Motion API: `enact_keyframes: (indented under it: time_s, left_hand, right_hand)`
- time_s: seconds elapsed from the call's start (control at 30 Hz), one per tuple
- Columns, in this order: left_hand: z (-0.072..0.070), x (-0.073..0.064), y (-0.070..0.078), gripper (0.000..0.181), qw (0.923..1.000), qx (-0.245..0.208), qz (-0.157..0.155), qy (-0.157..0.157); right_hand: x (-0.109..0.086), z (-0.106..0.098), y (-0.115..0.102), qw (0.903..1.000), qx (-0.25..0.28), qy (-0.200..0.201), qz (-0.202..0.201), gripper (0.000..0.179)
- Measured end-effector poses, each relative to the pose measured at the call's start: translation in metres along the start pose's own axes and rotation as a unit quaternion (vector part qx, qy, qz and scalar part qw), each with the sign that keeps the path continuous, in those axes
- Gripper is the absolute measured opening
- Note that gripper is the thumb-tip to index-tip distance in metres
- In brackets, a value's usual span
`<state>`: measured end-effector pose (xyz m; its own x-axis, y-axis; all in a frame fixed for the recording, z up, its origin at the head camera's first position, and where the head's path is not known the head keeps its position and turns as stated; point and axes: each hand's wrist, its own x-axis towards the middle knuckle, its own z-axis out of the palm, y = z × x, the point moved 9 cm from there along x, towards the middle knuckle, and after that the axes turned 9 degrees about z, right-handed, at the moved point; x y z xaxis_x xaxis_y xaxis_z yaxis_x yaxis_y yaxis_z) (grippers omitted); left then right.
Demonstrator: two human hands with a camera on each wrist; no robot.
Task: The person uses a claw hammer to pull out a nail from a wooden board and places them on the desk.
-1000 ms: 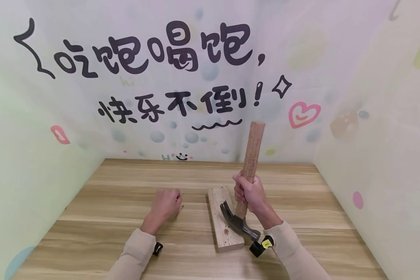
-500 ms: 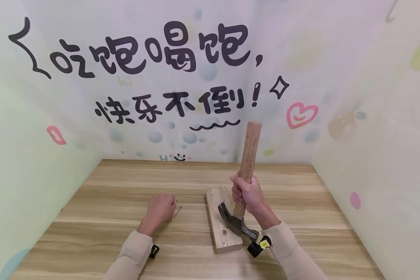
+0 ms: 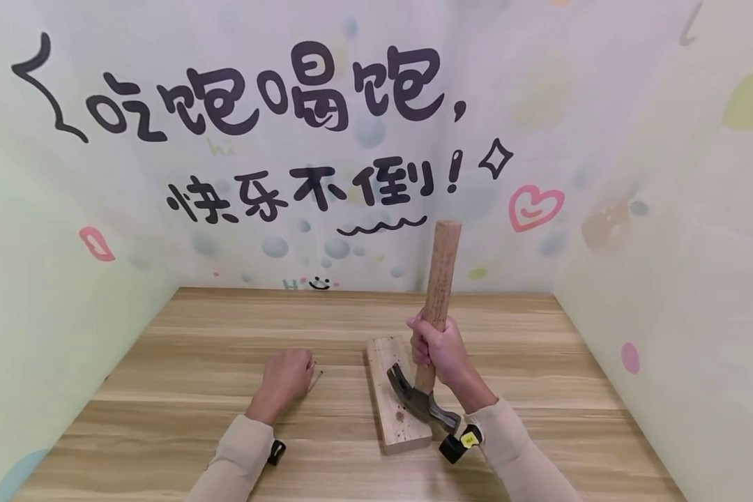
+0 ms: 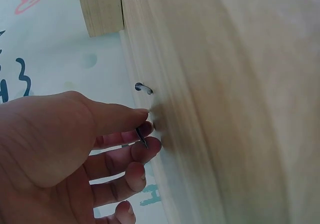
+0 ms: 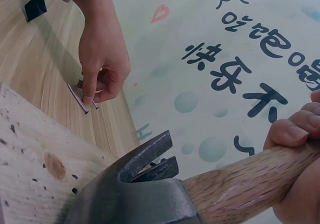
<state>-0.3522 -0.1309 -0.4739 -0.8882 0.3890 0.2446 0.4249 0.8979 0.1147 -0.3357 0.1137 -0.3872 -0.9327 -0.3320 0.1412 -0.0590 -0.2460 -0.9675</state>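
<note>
My left hand (image 3: 286,376) is low over the table, left of a pale wooden block (image 3: 389,418). In the left wrist view its thumb and fingertips pinch a thin dark nail (image 4: 142,137). Another nail (image 5: 77,99) lies on the table close beside that hand. My right hand (image 3: 442,348) grips the wooden handle of a claw hammer (image 3: 444,272) with its fingers wrapped round it. Handle up and head down, the hammer has its claw (image 5: 155,156) over the block; whether the head touches the wood I cannot tell.
The wood-grain table (image 3: 194,446) is enclosed by pale printed walls at the back (image 3: 376,258) and on both sides. Black straps with small devices are on both wrists, and the right one (image 3: 454,446) sits near the block's front end.
The left hand has shifted slightly toward me, and the loose nail beside it shows differently. The right hand and hammer stay over the block. The head view has drifted a little.
</note>
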Motion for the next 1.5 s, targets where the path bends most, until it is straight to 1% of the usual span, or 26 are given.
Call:
enact_keyframes:
  time_s: [0.1, 0.2, 0.4, 0.63, 0.8, 0.93, 1.0, 1.07, 1.13, 1.23, 1.3, 1.4, 1.5]
  left_hand:
    - [0.0, -0.001, -0.001, 0.031, 0.9998, -0.009, -0.01, -0.013]
    - [-0.001, -0.002, 0.0, 0.031, 0.9998, -0.009, -0.012, -0.014]
    - [-0.002, -0.002, 0.001, 0.029, 0.9999, -0.006, -0.01, -0.007]
    - [-0.005, -0.003, 0.002, 0.031, 0.9998, -0.008, -0.006, 0.016]
    - [-0.004, -0.003, 0.001, 0.035, 0.9997, -0.013, -0.02, 0.008]
    - [-0.005, 0.003, 0.003, 0.029, 0.9989, -0.033, -0.034, 0.003]
    - [-0.006, 0.008, 0.008, 0.021, 0.9984, -0.044, -0.036, 0.005]
    - [-0.007, 0.016, 0.016, 0.014, 0.9982, -0.05, -0.031, 0.013]
    - [-0.006, 0.025, 0.025, 0.013, 0.9975, -0.062, -0.029, 0.017]
    - [-0.002, 0.038, 0.039, 0.019, 0.9955, -0.09, -0.023, 0.02]
    - [0.003, 0.045, 0.049, 0.024, 0.9928, -0.117, -0.021, 0.019]
    - [0.009, 0.054, 0.061, 0.03, 0.9897, -0.141, -0.019, 0.019]
    - [0.014, 0.06, 0.07, 0.031, 0.9877, -0.154, -0.014, 0.023]
  right_hand:
    - [0.0, 0.001, 0.0, 1.0, -0.003, -0.001, -0.001, 0.025]
    - [-0.001, 0.001, -0.001, 1.0, -0.005, -0.003, -0.005, 0.026]
    - [-0.001, 0.001, 0.0, 0.9999, -0.006, -0.004, -0.008, 0.027]
    - [-0.001, -0.001, 0.002, 1.0, -0.007, 0.002, -0.001, 0.028]
    - [-0.002, 0.0, 0.001, 1.0, -0.004, 0.003, -0.002, 0.027]
    - [-0.003, 0.0, 0.001, 1.0, -0.006, 0.002, -0.006, 0.027]
    - [-0.003, 0.0, 0.001, 0.9999, -0.007, 0.002, -0.007, 0.027]
    - [-0.004, 0.001, 0.001, 0.9999, -0.008, 0.002, -0.007, 0.027]
    - [-0.005, 0.002, 0.001, 0.9999, -0.01, 0.001, -0.007, 0.026]
    - [-0.005, 0.005, 0.0, 0.9997, -0.022, -0.003, -0.006, 0.025]
    - [-0.006, 0.008, 0.0, 0.9994, -0.034, -0.006, -0.001, 0.025]
    - [-0.005, 0.012, 0.0, 0.9986, -0.05, -0.012, 0.011, 0.027]
    - [-0.003, 0.013, 0.001, 0.9976, -0.065, -0.016, 0.021, 0.028]
